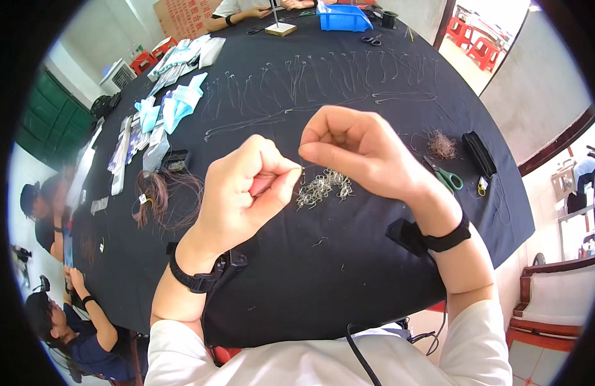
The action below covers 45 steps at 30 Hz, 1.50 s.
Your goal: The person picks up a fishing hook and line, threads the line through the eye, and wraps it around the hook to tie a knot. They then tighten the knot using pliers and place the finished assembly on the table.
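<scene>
In front of my chest, my left hand [236, 193] pinches a tiny fish hook between thumb and forefinger; most of it is hidden by the fingertips. My right hand [368, 154] is raised just beside it, fingers curled round toward the thumb. Whatever it grips, perhaps a fine line, is too thin to make out. Below and between the hands lies a heap of small silvery fish hooks [323, 188] on the black cloth. Beyond them, thin looped lines [297, 77] are spread in a row across the table.
Left are a brown thread bundle [154, 196], blue-and-white packets [181, 103] and a dark box [176, 159]. Right are another thread tangle [441, 145], green-handled scissors [449, 180] and a black case [479, 154]. A blue tray [344, 18] stands far off. Other people sit around the table.
</scene>
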Each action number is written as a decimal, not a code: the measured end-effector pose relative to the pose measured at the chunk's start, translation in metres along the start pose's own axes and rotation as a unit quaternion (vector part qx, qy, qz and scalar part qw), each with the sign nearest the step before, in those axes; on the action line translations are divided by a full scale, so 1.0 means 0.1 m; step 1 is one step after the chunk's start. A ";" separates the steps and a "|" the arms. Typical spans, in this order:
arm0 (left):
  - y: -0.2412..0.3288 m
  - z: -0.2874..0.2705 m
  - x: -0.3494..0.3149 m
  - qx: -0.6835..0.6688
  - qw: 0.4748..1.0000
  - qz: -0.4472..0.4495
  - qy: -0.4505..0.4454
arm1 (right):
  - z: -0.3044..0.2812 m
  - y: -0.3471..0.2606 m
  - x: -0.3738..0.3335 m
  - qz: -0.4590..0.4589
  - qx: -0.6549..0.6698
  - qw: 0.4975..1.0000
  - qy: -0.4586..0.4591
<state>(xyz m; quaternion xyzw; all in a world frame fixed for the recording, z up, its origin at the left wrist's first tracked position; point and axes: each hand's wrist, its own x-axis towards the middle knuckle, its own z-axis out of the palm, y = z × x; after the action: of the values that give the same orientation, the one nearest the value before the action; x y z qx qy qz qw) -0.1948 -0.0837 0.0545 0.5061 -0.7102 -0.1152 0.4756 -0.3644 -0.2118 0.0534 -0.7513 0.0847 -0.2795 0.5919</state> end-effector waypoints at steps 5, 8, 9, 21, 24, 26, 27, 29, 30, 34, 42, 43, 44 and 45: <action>-0.07 -0.03 -0.01 -0.022 0.998 0.003 0.064 | 0.17 0.07 -0.05 0.047 0.118 0.992 0.010; -0.08 0.00 0.02 -0.024 0.997 0.010 0.076 | 0.31 0.12 -0.08 -0.061 0.020 0.995 0.077; -0.09 0.00 0.02 -0.021 0.996 0.015 0.085 | 0.32 0.11 -0.08 -0.061 0.021 0.995 0.076; -0.06 -0.03 0.04 0.050 0.994 0.017 0.096 | 0.28 -0.01 -0.04 -0.299 -0.355 0.878 0.121; -0.04 -0.03 0.04 0.088 0.994 0.018 0.068 | 0.24 -0.05 0.00 -0.345 -0.369 0.856 0.108; -0.03 -0.04 0.03 0.085 0.995 0.012 0.049 | 0.20 -0.07 0.00 -0.335 -0.371 0.860 0.098; -0.02 -0.04 0.03 0.083 0.996 0.007 0.032 | 0.18 -0.08 0.00 -0.327 -0.374 0.863 0.087; -0.02 -0.03 0.03 0.074 0.997 0.008 0.025 | 0.13 -0.07 0.02 -0.314 -0.364 0.872 0.090; -0.02 -0.03 0.03 0.068 0.997 0.008 0.019 | 0.11 -0.07 0.02 -0.303 -0.352 0.881 0.091; -0.02 -0.01 0.02 0.045 0.999 -0.007 0.024 | 0.08 -0.09 0.01 -0.246 -0.316 0.912 0.089; -0.02 0.00 0.02 0.053 0.998 0.010 0.015 | 0.04 -0.08 0.02 -0.128 -0.223 0.963 0.078; -0.03 0.01 0.02 0.052 0.998 0.010 0.015 | 0.03 -0.07 0.02 -0.127 -0.223 0.963 0.079; -0.04 0.01 0.02 0.043 0.999 0.012 0.018 | 0.02 -0.06 0.02 -0.104 -0.202 0.971 0.073; -0.04 0.01 0.02 0.034 0.999 0.014 0.021 | 0.02 -0.06 0.02 -0.082 -0.180 0.978 0.067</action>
<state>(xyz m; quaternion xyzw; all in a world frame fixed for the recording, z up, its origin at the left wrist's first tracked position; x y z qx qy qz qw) -0.1929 -0.0875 0.0520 0.5142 -0.7104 -0.0737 0.4749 -0.3624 -0.2092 0.0592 -0.8295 0.1113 -0.3569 0.4149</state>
